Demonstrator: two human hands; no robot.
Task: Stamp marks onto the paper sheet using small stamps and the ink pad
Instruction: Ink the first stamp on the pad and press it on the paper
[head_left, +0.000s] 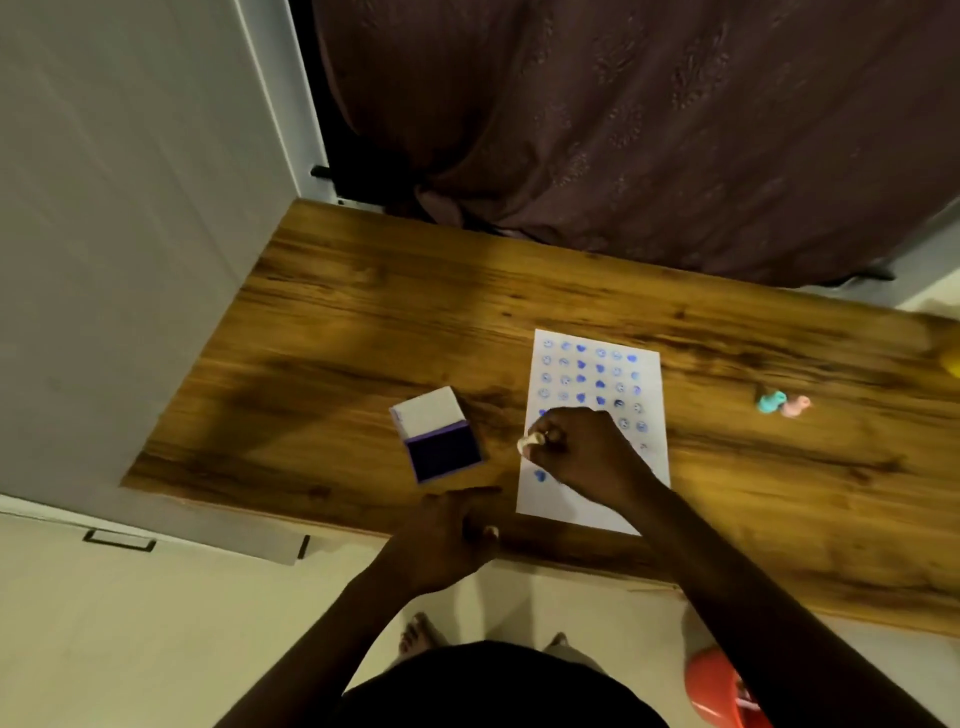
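Observation:
A white paper sheet (592, 379) lies on the wooden table (363, 322), covered with rows of blue stamped marks. My right hand (582, 457) is over the sheet's lower left part, fingers closed on a small pale stamp (530, 441) whose end sticks out to the left. Left of the sheet sits the open ink pad (441, 452), its dark blue pad facing up and its white lid (428, 415) tilted back. My left hand (447, 535) rests at the table's front edge, fingers apart, holding nothing.
A teal stamp (770, 402) and a pink stamp (796, 406) lie on the table right of the sheet. A curtain (649, 130) hangs behind the table, a white cabinet (130, 234) stands on the left, and an orange object (717, 686) sits on the floor.

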